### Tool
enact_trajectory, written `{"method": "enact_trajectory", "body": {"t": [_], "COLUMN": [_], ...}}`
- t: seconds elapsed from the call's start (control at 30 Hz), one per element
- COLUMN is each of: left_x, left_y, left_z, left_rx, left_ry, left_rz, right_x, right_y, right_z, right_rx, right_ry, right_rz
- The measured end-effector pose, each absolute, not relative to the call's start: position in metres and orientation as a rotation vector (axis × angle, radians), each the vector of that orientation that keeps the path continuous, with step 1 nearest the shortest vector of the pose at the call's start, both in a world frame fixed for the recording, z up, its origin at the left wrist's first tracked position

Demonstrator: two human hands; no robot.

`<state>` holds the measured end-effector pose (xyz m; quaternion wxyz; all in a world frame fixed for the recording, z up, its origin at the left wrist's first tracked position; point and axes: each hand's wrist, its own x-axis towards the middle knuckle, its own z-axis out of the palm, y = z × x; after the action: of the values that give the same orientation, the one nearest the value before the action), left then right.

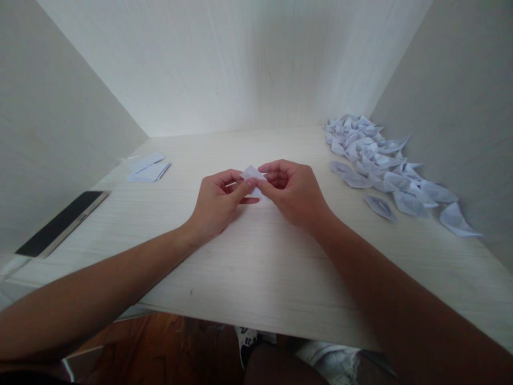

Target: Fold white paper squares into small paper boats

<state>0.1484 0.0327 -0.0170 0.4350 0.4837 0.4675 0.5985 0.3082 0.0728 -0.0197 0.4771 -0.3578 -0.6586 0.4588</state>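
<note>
A small folded piece of white paper (252, 172) is pinched between both hands above the middle of the table. My left hand (218, 200) grips its left side, the thumb pressed on the front of it. From the other side my right hand (294, 190) holds it with thumb and fingers, both thumbs nearly meeting. One corner points up between the hands, and part of the paper is covered by the fingers. To the right lies a heap of folded paper boats (368, 147), several of them spread toward the front.
A small stack of flat white paper sheets (148, 168) lies at the left of the pale table (240, 272). Nearer on the left edge rests a dark phone-like slab (64, 222). Upright panels (224, 69) enclose the back and both sides.
</note>
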Motion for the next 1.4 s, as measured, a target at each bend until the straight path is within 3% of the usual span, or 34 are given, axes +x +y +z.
{"method": "enact_trajectory", "body": {"t": [0.37, 0.63, 1.1, 1.4], "left_x": [0.1504, 0.1450, 0.1485, 0.1499], "left_y": [0.0331, 0.0328, 0.0316, 0.0305], "left_z": [-0.0183, -0.0221, -0.0174, -0.0161], "left_rx": [1.229, 1.339, 1.257, 1.246], "left_ry": [1.144, 1.213, 1.154, 1.225], "left_rz": [1.588, 1.554, 1.545, 1.493], "right_x": [0.3060, 0.3066, 0.3046, 0.3067], "right_y": [0.0725, 0.0719, 0.0743, 0.0697], "right_z": [-0.0218, -0.0199, -0.0197, -0.0175], "right_rx": [-0.870, -0.907, -0.882, -0.936], "right_ry": [-1.630, -1.674, -1.479, -1.718], "right_rz": [1.168, 0.997, 1.262, 0.922]}}
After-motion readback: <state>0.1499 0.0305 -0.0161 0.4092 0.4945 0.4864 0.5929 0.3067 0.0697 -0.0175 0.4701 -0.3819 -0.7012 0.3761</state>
